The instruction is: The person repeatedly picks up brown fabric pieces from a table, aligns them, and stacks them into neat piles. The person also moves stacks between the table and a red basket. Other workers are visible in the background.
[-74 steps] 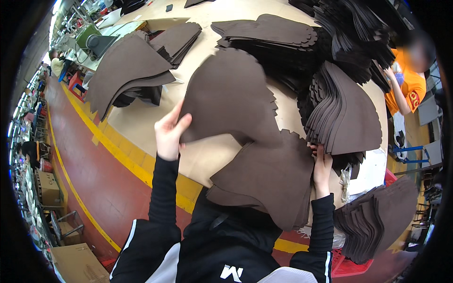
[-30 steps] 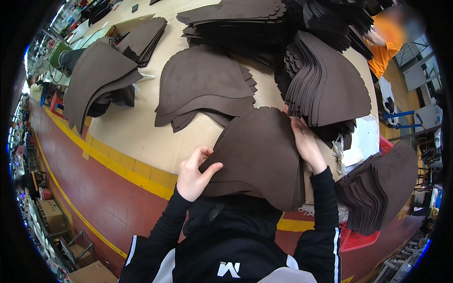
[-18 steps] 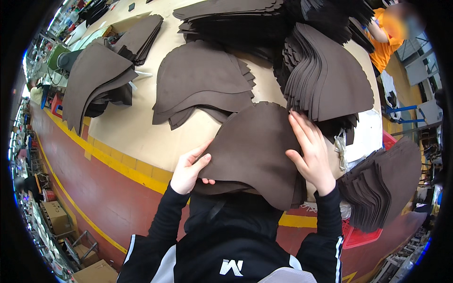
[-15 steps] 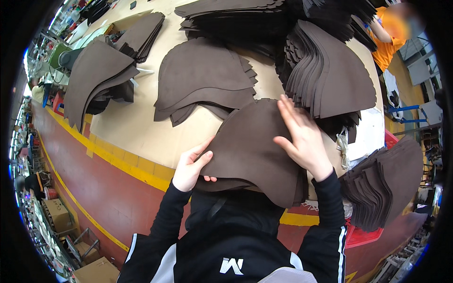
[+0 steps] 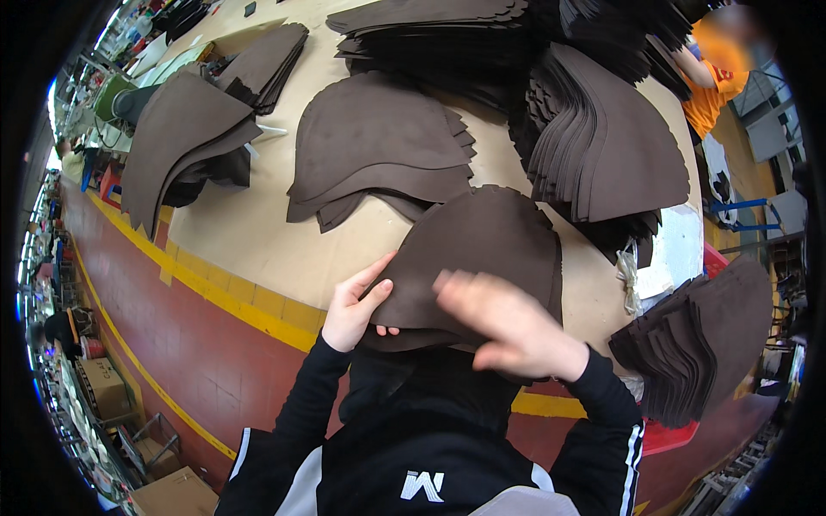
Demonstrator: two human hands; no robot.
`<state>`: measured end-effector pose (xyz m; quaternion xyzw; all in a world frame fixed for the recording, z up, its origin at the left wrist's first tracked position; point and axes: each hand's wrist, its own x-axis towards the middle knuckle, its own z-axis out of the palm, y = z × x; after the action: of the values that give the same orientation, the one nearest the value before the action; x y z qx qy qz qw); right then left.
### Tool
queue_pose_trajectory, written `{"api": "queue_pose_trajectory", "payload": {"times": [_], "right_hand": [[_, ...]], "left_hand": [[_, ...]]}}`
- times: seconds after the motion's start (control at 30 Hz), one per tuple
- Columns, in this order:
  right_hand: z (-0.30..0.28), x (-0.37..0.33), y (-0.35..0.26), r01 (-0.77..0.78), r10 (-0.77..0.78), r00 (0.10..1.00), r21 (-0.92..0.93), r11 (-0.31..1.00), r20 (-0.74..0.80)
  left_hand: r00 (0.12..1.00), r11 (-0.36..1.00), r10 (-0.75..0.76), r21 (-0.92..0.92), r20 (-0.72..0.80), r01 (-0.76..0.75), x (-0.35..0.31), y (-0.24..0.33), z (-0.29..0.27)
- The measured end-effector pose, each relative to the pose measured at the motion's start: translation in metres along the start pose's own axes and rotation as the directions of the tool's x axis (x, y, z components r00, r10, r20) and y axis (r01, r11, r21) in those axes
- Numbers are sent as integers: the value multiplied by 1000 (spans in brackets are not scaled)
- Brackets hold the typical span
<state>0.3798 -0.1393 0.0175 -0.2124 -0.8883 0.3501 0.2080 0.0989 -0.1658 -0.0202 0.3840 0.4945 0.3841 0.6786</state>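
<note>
In front of me, at the table's near edge, lies a small stack of dark brown cut panels (image 5: 490, 236), smooth like leather or sheet foam, with a rounded, notched far edge. My left hand (image 5: 354, 305) grips the stack's left corner, thumb on top and fingertips underneath. Over the lower middle of the top panel is my right hand (image 5: 508, 331), blurred by motion, fingers stretched out and holding nothing. Whether its fingers touch the panel I cannot tell. The lower right part of the stack is hidden behind that hand.
More brown panel piles lie on the table (image 5: 232, 228): a middle pile (image 5: 379, 138), a left pile (image 5: 176, 129) and a fanned right pile (image 5: 602, 138). Another fanned pile (image 5: 701, 340) sits in a red crate (image 5: 671, 437). A person in orange (image 5: 718, 86) stands at the far right.
My right hand has swept from the stack's upper right edge down and left across the top panel. The left hand keeps its hold on the corner.
</note>
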Motion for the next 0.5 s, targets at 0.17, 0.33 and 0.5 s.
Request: {"api": "queue_pose_trajectory", "payload": {"times": [0.17, 0.33, 0.5], "right_hand": [[3, -1, 36, -432, 273, 893, -513, 742, -358], [15, -15, -15, -248, 302, 952, -459, 853, 46], [-24, -56, -42, -425, 225, 893, 568, 705, 390]], "left_hand": [[997, 995, 61, 78, -42, -57, -4, -1, 6], [988, 971, 151, 194, -30, -142, -21, 2, 6], [913, 848, 407, 377, -14, -372, -22, 58, -6]]}}
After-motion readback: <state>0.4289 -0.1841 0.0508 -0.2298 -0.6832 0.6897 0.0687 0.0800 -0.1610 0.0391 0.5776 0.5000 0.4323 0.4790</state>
